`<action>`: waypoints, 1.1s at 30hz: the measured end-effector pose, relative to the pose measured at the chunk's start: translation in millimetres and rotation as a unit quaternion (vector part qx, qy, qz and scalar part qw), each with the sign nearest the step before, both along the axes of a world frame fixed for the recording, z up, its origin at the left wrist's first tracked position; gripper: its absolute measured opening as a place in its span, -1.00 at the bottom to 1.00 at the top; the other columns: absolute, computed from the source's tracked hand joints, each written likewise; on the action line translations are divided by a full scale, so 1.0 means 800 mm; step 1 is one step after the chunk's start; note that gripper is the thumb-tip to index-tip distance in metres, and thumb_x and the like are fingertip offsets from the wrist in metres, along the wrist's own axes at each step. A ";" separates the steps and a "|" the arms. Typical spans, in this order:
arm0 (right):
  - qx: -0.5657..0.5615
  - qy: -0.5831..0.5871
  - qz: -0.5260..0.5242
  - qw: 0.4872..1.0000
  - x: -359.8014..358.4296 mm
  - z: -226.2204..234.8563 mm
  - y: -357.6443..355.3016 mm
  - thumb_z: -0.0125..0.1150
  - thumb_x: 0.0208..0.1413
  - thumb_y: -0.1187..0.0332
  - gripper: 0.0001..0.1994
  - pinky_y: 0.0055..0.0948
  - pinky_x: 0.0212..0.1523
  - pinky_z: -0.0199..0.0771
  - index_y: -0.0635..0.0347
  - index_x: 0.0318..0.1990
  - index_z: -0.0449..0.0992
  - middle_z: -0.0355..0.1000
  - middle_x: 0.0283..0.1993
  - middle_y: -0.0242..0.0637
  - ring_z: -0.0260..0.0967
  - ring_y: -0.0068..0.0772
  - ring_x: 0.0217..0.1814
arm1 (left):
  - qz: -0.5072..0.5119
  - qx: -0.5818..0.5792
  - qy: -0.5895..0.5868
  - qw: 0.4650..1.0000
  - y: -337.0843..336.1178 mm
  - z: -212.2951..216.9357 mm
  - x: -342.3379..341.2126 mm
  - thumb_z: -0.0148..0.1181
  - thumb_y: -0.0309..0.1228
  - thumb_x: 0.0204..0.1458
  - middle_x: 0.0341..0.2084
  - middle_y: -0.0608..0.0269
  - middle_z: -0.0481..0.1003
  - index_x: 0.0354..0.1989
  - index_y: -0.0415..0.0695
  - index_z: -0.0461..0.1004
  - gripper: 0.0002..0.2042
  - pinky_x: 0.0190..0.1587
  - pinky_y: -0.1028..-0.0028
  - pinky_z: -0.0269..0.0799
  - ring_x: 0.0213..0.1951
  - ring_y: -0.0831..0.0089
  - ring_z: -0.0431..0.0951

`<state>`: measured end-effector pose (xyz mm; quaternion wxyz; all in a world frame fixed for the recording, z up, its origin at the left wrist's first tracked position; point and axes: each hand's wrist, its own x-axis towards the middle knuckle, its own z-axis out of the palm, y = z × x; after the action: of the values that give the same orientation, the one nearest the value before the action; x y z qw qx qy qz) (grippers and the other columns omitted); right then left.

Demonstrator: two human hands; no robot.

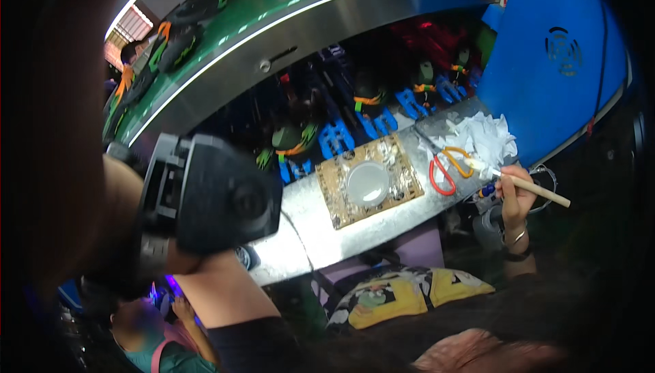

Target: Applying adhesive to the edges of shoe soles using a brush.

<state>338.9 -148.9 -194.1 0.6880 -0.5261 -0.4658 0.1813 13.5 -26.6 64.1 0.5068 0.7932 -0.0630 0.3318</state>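
Note:
My left hand [179, 258] is raised close to the camera and grips a bulky black moulded object [208, 195], which hides most of the fingers. My right hand [515, 199] is at the right end of a metal bench [307, 230] and holds a brush with a wooden handle [539, 190]. The brush's pale tip points left toward orange-handled scissors [447, 168] and a heap of white cloth [488, 137]. A round white dish [367, 183] sits on a stained square of cardboard [402, 189] in the middle of the bench, apart from both hands.
Behind the bench, a steel-edged green conveyor [273, 15] carries black, orange and green parts, and blue and black pieces stand below it. A blue machine housing [552, 66] rises at right. A patterned yellow cushion [402, 294] lies below the bench. Another person [147, 335] is at lower left.

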 end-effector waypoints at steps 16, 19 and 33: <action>-0.022 -0.261 0.108 0.959 -0.050 0.126 0.066 0.10 -0.10 0.47 -0.89 -0.63 -0.53 0.14 0.31 -0.39 0.46 0.33 -0.53 -0.27 0.19 -0.57 -0.54 | -0.005 -0.140 -0.062 0.988 -0.037 -0.048 -0.067 -0.23 -0.15 0.10 -0.34 -0.18 0.42 -0.10 -0.26 0.18 -0.60 -0.18 0.18 0.39 -0.17 -0.05 0.40; -0.031 -0.338 0.263 0.903 -0.085 0.208 0.078 -0.25 -0.05 -0.25 -0.31 -0.52 -0.53 -0.01 0.33 -0.37 0.47 0.24 -0.52 -0.25 0.10 -0.51 -0.52 | -0.016 -0.164 -0.059 0.985 -0.022 -0.051 -0.068 -0.25 -0.14 0.10 -0.36 -0.19 0.42 -0.10 -0.26 0.18 -0.60 -0.17 0.16 0.39 -0.17 -0.08 0.40; 0.065 -0.247 0.577 0.776 -0.117 0.310 0.030 -0.12 -0.01 0.41 -0.93 -0.49 -0.50 0.33 0.20 -0.44 0.27 0.39 -0.48 -0.18 0.34 -0.30 -0.50 | -0.080 -0.188 -0.088 0.975 -0.042 -0.061 -0.055 -0.25 -0.24 0.05 -0.48 -0.17 0.43 -0.25 -0.27 0.27 -0.69 -0.28 0.22 0.34 -0.31 -0.04 0.39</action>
<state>245.3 -124.6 54.1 0.3481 -0.1397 -0.8466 0.3777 -30.2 -60.3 15.6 0.6643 0.6436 -0.1067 0.3649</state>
